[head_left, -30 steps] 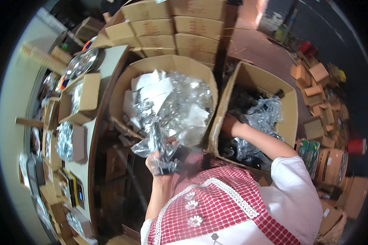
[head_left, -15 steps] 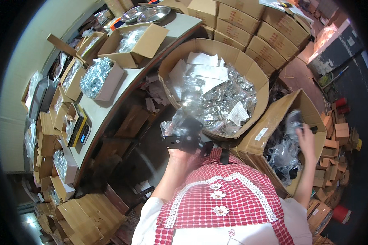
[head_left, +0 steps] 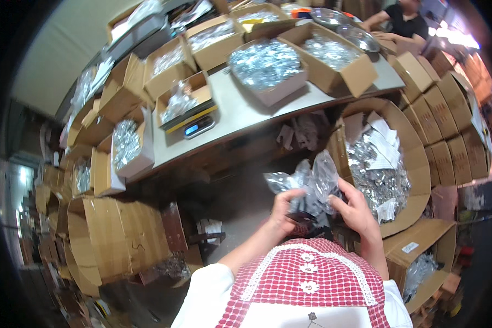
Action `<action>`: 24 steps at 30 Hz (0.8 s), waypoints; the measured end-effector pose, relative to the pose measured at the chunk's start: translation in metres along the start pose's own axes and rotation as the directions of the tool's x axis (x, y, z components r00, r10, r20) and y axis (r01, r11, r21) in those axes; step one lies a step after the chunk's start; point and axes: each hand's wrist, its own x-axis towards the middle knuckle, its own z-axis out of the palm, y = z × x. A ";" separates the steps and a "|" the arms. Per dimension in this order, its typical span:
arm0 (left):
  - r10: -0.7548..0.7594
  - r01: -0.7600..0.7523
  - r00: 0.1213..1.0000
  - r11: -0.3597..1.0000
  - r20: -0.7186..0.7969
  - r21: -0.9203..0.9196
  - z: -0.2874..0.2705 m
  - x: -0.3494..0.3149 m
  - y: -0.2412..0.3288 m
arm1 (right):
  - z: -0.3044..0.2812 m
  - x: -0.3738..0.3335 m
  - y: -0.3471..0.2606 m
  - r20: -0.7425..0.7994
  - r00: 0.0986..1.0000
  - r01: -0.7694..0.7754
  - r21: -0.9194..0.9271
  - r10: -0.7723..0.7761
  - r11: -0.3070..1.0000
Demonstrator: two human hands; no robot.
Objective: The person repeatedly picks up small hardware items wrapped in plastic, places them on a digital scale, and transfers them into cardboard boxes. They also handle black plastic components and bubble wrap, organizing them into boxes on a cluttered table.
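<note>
In front of my apron I hold a crumpled clear plastic bag (head_left: 323, 172) between both hands. My left hand (head_left: 286, 210) is closed round its left side, with greyish, shiny contents showing through the plastic. My right hand (head_left: 355, 209) pinches the bag's right side between thumb and fingers. Dark pieces (head_left: 318, 220) show below the bag between my hands; their shape is partly hidden. Right of my right hand stands a big round-sided carton (head_left: 421, 202) with bagged metal parts and paper sheets in it. Nearer, an open carton (head_left: 402, 254) holds more clear bags.
A long table (head_left: 238, 106) carries open boxes of bagged parts, a scale (head_left: 199, 127) with a lit display under one box, and metal bowls (head_left: 358, 37). A person (head_left: 404, 24) sits beyond its far right end. Stacked cartons (head_left: 440, 131) stand at right; a large carton (head_left: 128, 232) lies left.
My view has turned left toward the table. My right hand has come out of the carton at right and joined my left hand at the plastic bag. The black bracket is now largely hidden.
</note>
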 end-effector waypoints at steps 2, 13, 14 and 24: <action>0.418 -0.373 0.896 0.533 0.147 0.760 -0.051 0.016 -0.011 | 0.021 0.037 -0.019 0.028 0.999 -0.038 0.010 0.038 0.999; 0.007 -0.218 0.973 0.373 -0.233 -0.902 -0.174 -0.010 0.007 | 0.109 0.154 -0.047 0.405 0.913 0.043 0.021 -0.048 0.999; 0.019 -0.237 0.969 0.337 -0.245 -0.911 -0.173 -0.007 0.008 | 0.116 0.165 -0.049 0.450 0.893 0.010 0.000 -0.009 1.000; -0.019 -0.293 0.948 0.325 -0.316 -0.899 -0.172 0.018 0.005 | 0.152 0.228 -0.083 0.857 0.451 0.670 -0.141 -0.249 0.729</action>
